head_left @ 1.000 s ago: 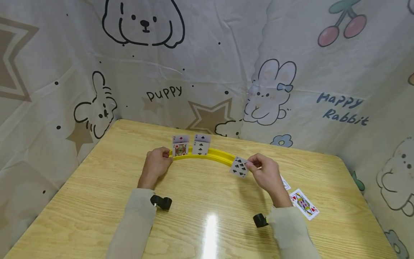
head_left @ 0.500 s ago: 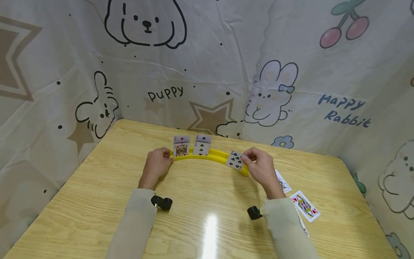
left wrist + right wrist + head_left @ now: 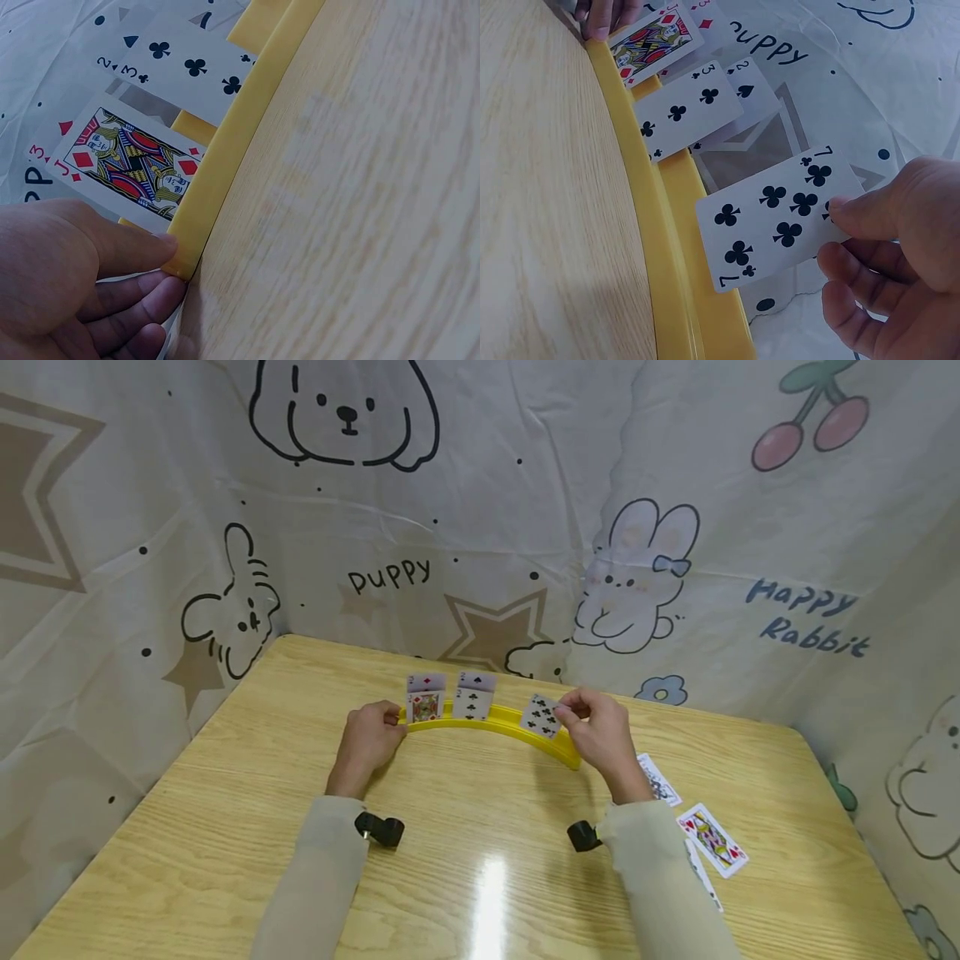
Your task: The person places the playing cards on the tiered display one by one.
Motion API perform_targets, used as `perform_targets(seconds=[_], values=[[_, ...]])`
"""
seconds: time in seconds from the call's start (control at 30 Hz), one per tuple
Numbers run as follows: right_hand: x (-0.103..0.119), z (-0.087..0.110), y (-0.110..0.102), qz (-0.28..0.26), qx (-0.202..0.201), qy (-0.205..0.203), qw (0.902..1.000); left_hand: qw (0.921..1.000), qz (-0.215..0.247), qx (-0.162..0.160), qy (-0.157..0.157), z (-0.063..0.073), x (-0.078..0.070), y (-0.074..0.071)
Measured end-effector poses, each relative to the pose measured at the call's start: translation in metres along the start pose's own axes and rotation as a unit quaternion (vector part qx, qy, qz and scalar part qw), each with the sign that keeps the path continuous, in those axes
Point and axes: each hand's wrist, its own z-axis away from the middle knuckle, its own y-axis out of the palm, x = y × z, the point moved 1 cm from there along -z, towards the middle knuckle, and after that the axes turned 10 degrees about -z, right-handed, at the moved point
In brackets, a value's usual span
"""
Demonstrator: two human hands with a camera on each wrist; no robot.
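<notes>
Backing the table (image 3: 442, 810) and rack (image 3: 507, 718) hangs printed cloth (image 3: 487, 518).

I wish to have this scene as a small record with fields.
Left hand: grips yellow card holder, left end
Right hand: pinches seven of clubs
Holder, left: jack of diamonds in front of three of diamonds
Holder, middle: three of clubs in front of two of spades
Table, right side: face card of hearts, two partly visible cards

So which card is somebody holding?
The seven of clubs, pinched in the right hand's grip; the others stand in the yellow rack or lie on the table.
</notes>
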Motion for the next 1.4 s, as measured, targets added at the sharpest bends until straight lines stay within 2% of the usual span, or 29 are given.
perform_targets(seconds=[0.53, 0.97, 1.4], values=[[0.002, -0.013, 0.004, -0.025, 0.002, -0.003, 0.9997, 1.0, -0.002, 0.001, -0.007, -0.001, 0.004, 0.002], [0.008, -0.02, 0.008, -0.031, 0.006, -0.013, 0.9994, 0.9997, 0.017, 0.011, -0.011, -0.002, 0.003, 0.002], [0.006, -0.023, 0.013, -0.027, 0.006, -0.016, 0.9995, 0.9998, 0.013, 0.006, -0.01, -0.003, 0.004, 0.003]])
